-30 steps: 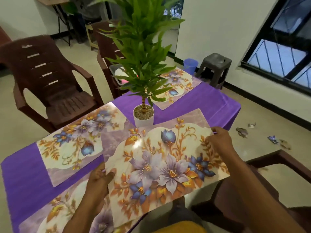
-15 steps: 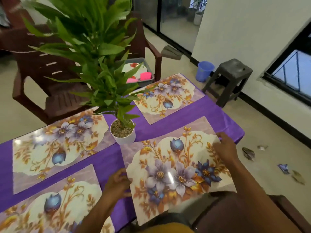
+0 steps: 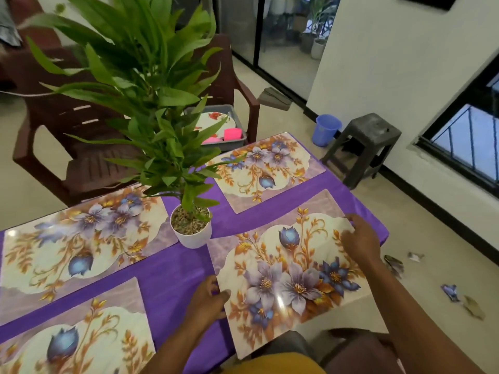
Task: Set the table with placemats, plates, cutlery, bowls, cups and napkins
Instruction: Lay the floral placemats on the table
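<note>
The left hand point(image 3: 208, 298) pinches the near-left edge of the fourth placemat point(image 3: 286, 268), thumb on top, while the right hand point(image 3: 360, 240) grips its far-right edge, just right of the potted plant point(image 3: 190, 228). The mat lies between the two hands, its long axis running from the plant toward the table's right end, and its near edge overhangs the purple tablecloth point(image 3: 175, 271) on the person's side. The coming move likely turns on that overhang: both hands seem equally placed to slide the mat away, toward the plant and the far placemat point(image 3: 267, 171).
</note>
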Available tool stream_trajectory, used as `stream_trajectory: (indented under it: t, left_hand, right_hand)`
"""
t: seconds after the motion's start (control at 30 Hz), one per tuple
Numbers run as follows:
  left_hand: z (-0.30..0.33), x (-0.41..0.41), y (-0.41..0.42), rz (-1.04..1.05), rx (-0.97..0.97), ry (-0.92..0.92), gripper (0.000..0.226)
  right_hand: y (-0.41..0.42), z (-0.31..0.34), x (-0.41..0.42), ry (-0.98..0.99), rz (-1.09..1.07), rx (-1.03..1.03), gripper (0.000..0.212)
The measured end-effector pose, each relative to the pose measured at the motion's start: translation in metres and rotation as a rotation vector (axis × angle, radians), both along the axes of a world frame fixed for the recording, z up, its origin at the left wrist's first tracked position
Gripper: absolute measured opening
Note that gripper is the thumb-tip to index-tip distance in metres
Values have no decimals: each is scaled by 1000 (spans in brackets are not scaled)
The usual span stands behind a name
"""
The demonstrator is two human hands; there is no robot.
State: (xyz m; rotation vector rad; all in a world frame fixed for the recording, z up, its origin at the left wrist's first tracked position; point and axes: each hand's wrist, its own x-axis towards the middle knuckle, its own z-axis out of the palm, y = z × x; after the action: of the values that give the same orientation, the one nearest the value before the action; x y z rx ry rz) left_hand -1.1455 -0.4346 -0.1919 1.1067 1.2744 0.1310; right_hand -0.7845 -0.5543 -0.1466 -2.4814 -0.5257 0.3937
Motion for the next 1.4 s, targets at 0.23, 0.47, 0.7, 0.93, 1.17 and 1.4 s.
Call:
stream_trajectory:
  t: [0.23,0.47,0.7,0.93,1.17,1.4]
  left_hand:
    - [-61,33,11,-42,163,162,58]
    - [-32,97,-15,-87,395,458,77]
    - [-55,115,-39,-488,758,646,115]
    - [-64,132,-70,-792,774,724,139]
    - [-69,138,-75,-786,756,695,140]
    - [-62,142,-75,-740,802,670,145]
  right_hand:
    - [20,-19,56,16,74,-33,34]
    - [46,-69,128,95,262,-135,48]
    - [40,-104,137,-240,967,-300,80]
    - [39,-116,115,-213,1401,-355,93]
    - [43,-127,110,-231,1410,-382,103]
    - [47,-126,110,-254,1413,-369,101]
